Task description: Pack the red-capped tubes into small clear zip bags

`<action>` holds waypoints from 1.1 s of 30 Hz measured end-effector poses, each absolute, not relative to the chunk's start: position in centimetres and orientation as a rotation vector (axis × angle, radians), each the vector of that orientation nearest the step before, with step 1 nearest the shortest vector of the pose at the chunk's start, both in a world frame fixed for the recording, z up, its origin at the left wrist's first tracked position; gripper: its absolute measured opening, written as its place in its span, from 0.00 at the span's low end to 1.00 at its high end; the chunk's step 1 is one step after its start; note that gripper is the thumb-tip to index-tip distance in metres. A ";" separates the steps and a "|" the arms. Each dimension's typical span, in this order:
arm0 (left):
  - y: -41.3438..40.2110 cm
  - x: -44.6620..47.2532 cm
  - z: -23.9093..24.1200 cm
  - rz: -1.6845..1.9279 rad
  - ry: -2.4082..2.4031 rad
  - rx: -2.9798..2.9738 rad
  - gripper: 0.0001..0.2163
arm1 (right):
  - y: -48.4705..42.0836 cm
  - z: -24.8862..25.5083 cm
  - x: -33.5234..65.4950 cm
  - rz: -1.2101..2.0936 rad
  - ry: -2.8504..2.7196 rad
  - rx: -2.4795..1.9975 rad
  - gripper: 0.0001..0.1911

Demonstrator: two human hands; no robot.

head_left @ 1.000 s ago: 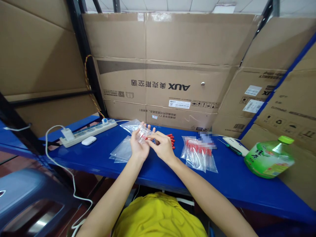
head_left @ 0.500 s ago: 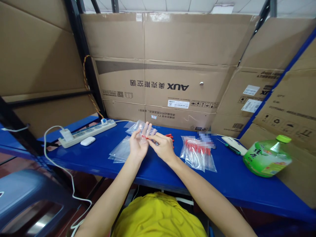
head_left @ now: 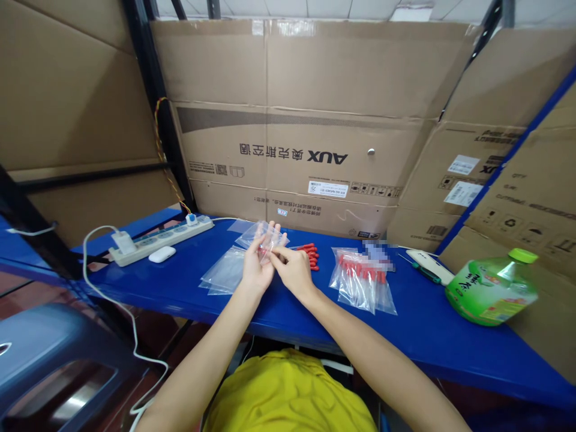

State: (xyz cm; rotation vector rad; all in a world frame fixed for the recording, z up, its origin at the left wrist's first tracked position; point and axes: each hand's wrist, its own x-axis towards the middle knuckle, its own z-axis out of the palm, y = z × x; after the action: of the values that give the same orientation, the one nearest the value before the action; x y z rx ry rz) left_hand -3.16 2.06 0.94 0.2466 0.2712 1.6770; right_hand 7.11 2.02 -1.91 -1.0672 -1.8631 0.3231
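Note:
My left hand (head_left: 258,264) holds a clear plastic bag (head_left: 252,233), which lies across its palm and fingers. My right hand (head_left: 290,267) pinches at the bag's edge with thumb and forefinger. A small red piece (head_left: 264,252) shows between the two hands, seemingly inside the bag. Just past my right hand lies a pile of red pieces (head_left: 310,255), shaped like short rods. Flat clear bags (head_left: 222,271) are stacked left of my left hand. Farther right, several clear bags with red pieces in them (head_left: 362,279) overlap on the blue table (head_left: 310,324).
A power strip (head_left: 162,240) with a plugged-in charger and a white case (head_left: 162,254) sit at the left. To the right are a cream-and-green tool (head_left: 427,265) and a green drink bottle (head_left: 492,291). Cardboard (head_left: 292,138) walls the back. A stool (head_left: 49,360) stands lower left.
The red piece, held at my right fingertips before, now sits lower in the bag between my hands. My right hand has shifted slightly down and left, uncovering more of the red pile.

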 end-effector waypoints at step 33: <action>3.1 -4.6 0.4 1.825 0.347 0.042 0.11 | 7.0 0.3 16.6 0.224 -2.158 -1.365 0.05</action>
State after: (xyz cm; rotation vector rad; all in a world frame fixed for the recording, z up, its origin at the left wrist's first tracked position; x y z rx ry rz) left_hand -4.56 3.06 0.44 0.0416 0.3469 1.8248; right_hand 16.61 6.98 0.34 -1.3652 -2.1582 0.2236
